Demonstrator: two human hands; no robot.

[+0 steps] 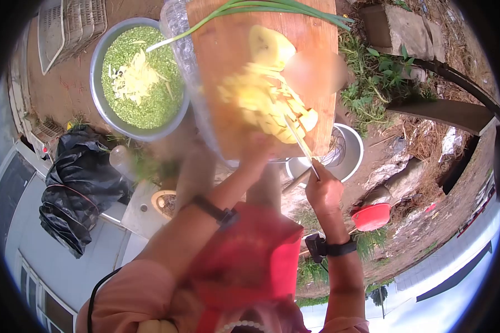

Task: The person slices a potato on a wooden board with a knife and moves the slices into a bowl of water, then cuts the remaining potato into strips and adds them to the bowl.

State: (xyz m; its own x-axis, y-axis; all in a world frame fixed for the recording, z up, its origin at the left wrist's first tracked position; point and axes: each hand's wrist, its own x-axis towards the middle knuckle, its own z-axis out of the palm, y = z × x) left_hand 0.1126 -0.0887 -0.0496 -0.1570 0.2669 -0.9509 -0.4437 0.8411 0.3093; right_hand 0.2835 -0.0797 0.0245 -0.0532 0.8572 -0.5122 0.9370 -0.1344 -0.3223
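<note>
My right hand is closed round the handle of a knife, its blade reaching up over the wooden cutting board. Cut yellow pieces lie in a heap beside and under the blade, partly blurred. My left hand is at the board's near edge, just below the heap; motion smears its fingers, so their shape and anything in them are unclear. A larger pale yellow piece rests above the heap. Long green onions lie across the board's far end.
Left of the board, a metal basin holds chopped green bits topped with pale strips. A white bowl with a whisk-like wire object sits below the board's right corner. Also visible are a red bowl, black plastic and a crate.
</note>
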